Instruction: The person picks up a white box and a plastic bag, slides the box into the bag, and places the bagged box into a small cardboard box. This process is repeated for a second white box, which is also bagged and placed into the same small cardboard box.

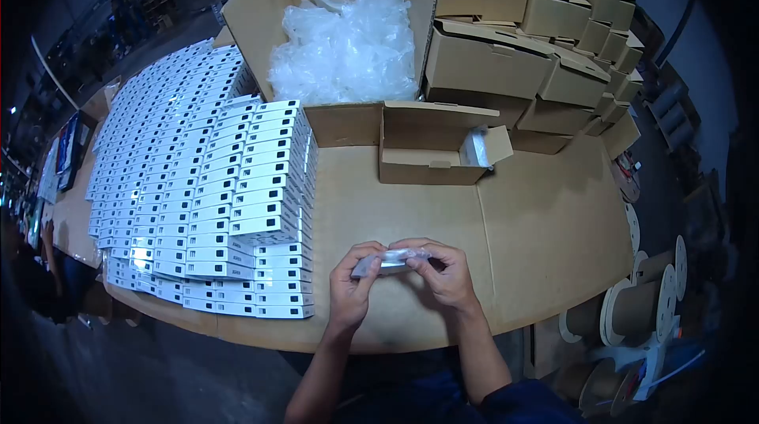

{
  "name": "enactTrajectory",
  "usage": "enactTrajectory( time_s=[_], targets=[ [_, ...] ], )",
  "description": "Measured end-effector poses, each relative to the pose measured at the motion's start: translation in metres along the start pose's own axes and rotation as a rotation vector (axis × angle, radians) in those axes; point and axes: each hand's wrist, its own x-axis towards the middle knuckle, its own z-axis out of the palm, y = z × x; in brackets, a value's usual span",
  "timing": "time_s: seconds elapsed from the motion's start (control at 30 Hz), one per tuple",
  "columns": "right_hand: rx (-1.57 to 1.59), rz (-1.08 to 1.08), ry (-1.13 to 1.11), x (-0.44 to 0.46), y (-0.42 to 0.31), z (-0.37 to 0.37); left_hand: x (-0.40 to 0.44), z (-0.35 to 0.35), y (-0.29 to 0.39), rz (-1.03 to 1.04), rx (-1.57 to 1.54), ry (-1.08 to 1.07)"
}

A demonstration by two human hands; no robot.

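Observation:
Near the front of the cardboard-covered table, my left hand [356, 280] and my right hand [447, 275] hold a small item in clear, shiny plastic [389, 260] between them. The thumbs and fingers of both hands are closed on its two ends. What is inside the plastic is too small to make out. Beyond my hands stands an open brown carton [427, 174], with a plastic-wrapped item [474, 149] at its right end.
Stacked white boxes [273, 167] cover the table's left side. Behind stands a large carton [254, 25] full of clear plastic bags [352, 48]. Brown cartons [486, 68] are piled at the back right. Spools [640, 309] stand right of the table [553, 234]; a person's arm [49, 246] shows far left.

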Motion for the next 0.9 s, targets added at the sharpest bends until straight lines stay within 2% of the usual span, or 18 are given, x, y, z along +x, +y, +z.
enactTrajectory(
  time_s=[0.07, 0.2, 0.33, 0.43, 0.53, 0.67, 0.73, 0.83, 0.9],
  targets=[
    [-0.040, -0.079, 0.062, 0.000, 0.006, -0.001, 0.001, -0.002, -0.002, -0.015, 0.014, 0.021],
    [0.183, -0.135, 0.391, 0.003, 0.005, -0.006, 0.003, -0.007, -0.004, -0.032, 0.025, 0.048],
    [0.073, -0.320, 0.012, -0.001, -0.004, -0.011, 0.004, -0.003, -0.005, -0.058, -0.021, 0.049],
    [-0.281, -0.199, -0.108, -0.003, -0.006, -0.016, 0.003, 0.001, -0.010, 0.014, 0.071, 0.022],
    [-0.263, -0.126, -0.004, -0.001, -0.003, -0.014, 0.000, 0.005, -0.008, -0.114, -0.157, 0.090],
    [-0.302, -0.058, -0.013, 0.000, -0.007, -0.017, 0.001, 0.008, 0.002, -0.196, -0.223, 0.111],
    [-0.299, -0.084, -0.027, 0.000, -0.003, -0.020, 0.002, 0.002, 0.003, -0.211, -0.198, 0.062],
    [-0.286, -0.106, -0.005, 0.001, -0.003, -0.024, 0.000, 0.004, 0.003, -0.258, -0.256, 0.123],
    [-0.290, -0.098, 0.043, 0.002, -0.009, -0.027, 0.001, 0.012, 0.003, -0.073, -0.100, 0.277]
  ],
)
